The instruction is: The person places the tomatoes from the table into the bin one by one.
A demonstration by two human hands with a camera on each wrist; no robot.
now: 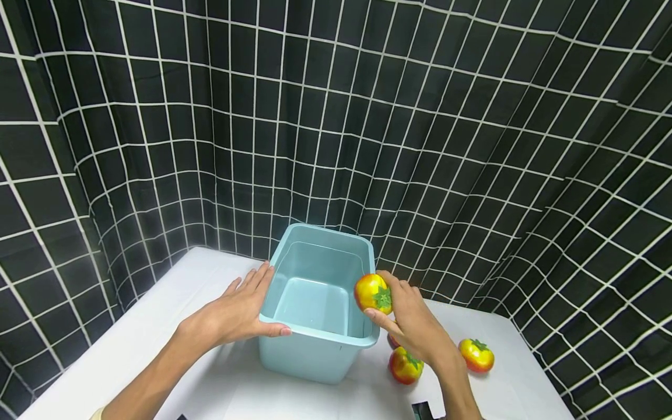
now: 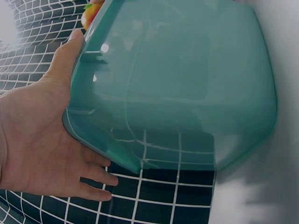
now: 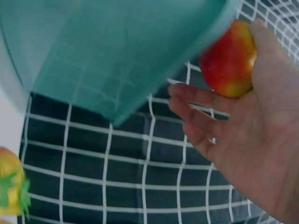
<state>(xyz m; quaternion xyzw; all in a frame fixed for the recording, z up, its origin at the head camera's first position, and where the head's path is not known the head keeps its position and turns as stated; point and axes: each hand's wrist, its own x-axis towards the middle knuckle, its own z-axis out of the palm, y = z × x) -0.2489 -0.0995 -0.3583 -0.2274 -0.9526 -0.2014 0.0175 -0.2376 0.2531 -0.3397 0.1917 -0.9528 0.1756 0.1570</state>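
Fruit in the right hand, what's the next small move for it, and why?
I'd probably ease the right hand a little left, bringing the fruit over the open bin. The fruit appears at the bin's right rim in the head view, pinched between thumb and fingers, while the left hand touches the opposite side.

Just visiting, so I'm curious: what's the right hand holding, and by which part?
The right hand holds a glossy, round, green-leaved red-and-yellow fruit by its sides, between thumb and fingers.
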